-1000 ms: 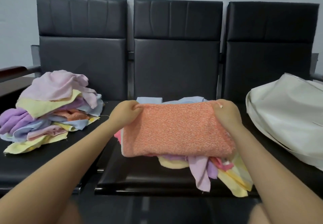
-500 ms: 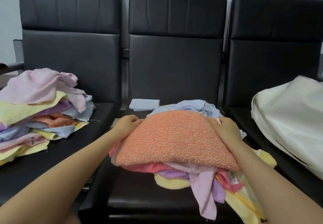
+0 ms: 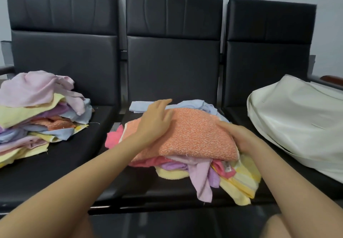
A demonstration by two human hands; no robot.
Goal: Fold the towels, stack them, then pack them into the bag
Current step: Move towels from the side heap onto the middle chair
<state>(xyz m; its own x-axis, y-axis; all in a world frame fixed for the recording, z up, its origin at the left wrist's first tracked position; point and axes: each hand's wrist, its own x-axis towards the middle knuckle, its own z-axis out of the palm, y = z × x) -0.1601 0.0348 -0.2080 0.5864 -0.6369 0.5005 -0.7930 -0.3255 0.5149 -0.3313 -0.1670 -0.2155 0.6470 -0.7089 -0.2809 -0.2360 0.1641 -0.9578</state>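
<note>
The left hand lies flat, fingers straight, on the folded orange towel, no longer pinching its corner as a second ago. The right hand curls around its right end, fingertips hidden. The towel's long axis runs between the hands, atop a stack; the bag sits right.

Folded orange towel atop stack
</note>
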